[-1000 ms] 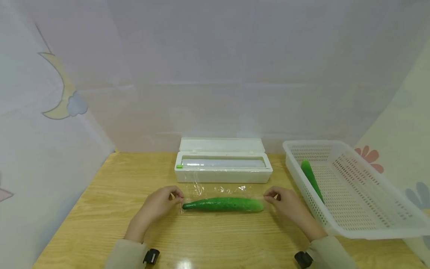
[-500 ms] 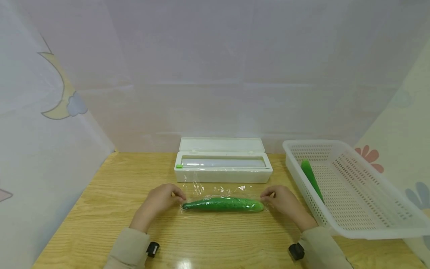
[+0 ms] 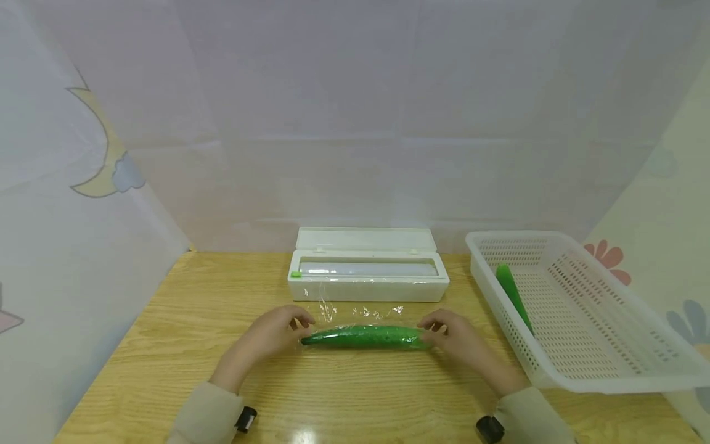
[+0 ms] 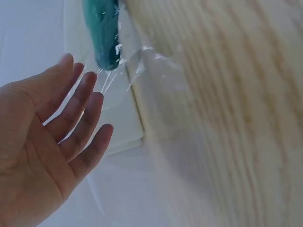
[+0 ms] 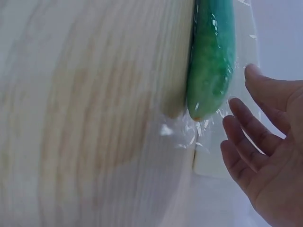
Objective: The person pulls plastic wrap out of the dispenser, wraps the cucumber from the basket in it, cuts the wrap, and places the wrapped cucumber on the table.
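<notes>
Cucumber [image 3: 360,337] under clear film [image 3: 398,310] lies at lower centre of head frame, long axis running left to right, below white box [image 3: 368,291]. We see left hand [image 3: 272,336] by dark tip, right hand [image 3: 455,336] by pale end, fingertips overlapping it from our angle, so right looks nearer. In left wrist view, cucumber sits upper left, above fingers; in right wrist view, upper right of centre, left of fingers. Both hands' fingers relaxed, apart, pinching nothing; whether any brush film, we cannot tell.
</notes>
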A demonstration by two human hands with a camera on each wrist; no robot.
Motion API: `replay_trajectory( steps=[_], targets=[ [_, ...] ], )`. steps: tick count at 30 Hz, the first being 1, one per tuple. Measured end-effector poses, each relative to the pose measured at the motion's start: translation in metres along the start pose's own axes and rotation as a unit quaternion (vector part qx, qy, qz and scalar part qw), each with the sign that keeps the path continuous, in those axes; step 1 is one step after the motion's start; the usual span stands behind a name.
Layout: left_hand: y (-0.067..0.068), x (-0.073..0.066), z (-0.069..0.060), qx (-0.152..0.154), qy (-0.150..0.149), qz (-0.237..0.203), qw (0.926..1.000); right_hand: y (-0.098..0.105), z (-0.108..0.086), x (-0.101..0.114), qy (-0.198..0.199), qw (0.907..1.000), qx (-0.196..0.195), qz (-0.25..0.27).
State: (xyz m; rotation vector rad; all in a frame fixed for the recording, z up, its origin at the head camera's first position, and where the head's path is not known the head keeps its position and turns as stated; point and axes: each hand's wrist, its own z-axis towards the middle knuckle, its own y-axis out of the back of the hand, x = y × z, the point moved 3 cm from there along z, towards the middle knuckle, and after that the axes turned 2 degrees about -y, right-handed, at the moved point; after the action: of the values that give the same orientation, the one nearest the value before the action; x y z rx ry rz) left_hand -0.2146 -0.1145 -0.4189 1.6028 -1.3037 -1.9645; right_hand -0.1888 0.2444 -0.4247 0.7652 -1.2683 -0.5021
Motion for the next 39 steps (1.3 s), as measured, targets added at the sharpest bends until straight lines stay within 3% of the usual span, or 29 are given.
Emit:
replay_trajectory(
  steps=[4, 8, 13, 23, 30, 39],
  targets=[
    [-0.009, -0.001, 0.003, 0.028, -0.02, -0.008, 0.9994, -0.008, 0.002, 0.002, -0.007, 0.9997, 0.022, 0.005],
    [-0.014, -0.002, 0.003, 0.035, -0.027, -0.002, 0.999, -0.012, 0.004, 0.003, -0.008, 0.9996, 0.025, -0.006],
    [-0.014, -0.001, 0.003, 0.033, -0.019, -0.011, 0.9992, -0.013, 0.006, 0.002, -0.027, 0.9991, 0.033, 0.0],
    [-0.009, 0.001, 0.0, 0.047, -0.001, -0.045, 0.9979, -0.009, 0.003, -0.001, -0.049, 0.9954, 0.052, 0.063],
    [-0.009, 0.0, 0.0, 0.041, 0.021, -0.041, 0.9981, -0.011, 0.004, -0.004, -0.056, 0.9949, 0.048, 0.068],
    [-0.009, 0.003, 0.003, 0.021, 0.003, -0.021, 0.9995, -0.012, 0.005, -0.007, -0.037, 0.9974, 0.038, 0.049]
  ],
)
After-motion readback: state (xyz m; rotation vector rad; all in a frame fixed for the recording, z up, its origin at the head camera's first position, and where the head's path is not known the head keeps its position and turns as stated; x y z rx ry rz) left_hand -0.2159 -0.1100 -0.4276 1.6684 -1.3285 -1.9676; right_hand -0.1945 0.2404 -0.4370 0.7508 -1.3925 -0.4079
